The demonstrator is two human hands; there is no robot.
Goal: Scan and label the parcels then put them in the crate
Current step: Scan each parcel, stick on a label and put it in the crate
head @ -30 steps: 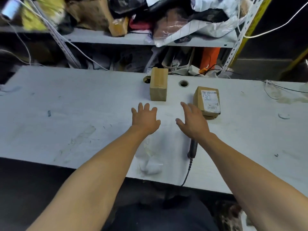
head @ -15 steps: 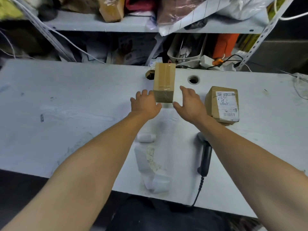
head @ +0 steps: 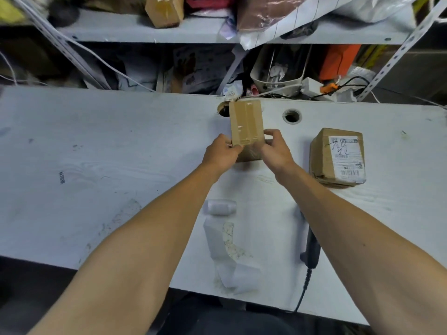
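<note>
Two hands on a plain taped parcel point(head: 246, 124) at the back middle of the white worktop point(head: 96, 153): left hand point(head: 221, 154) gripping its near left corner, right hand point(head: 274, 151) curled round its near right edge, thumb on top. Parcel brown, sealed with clear tape, no label on the visible faces; whether lifted or resting on the worktop, cannot tell. Just behind it, a cable hole point(head: 223, 111) partly hidden; to its right, a second round hole point(head: 292, 116). Well to the right, a second labelled parcel point(head: 337, 158) lying flat, white shipping label with barcode and handwriting facing up, apart from both hands. Nearer the front edge, a small white label roll point(head: 220, 207) and beside it a crumpled strip of backing paper point(head: 229, 257). Under the right forearm, a black handheld scanner point(head: 312, 252) with its cord running off the front edge. Behind the worktop, a metal shelf point(head: 116, 30) crowded with bags, cables and a small cardboard box point(head: 164, 10); below it a white tub point(head: 277, 77) holding what looks like crumpled paper, contents otherwise unclear.
</note>
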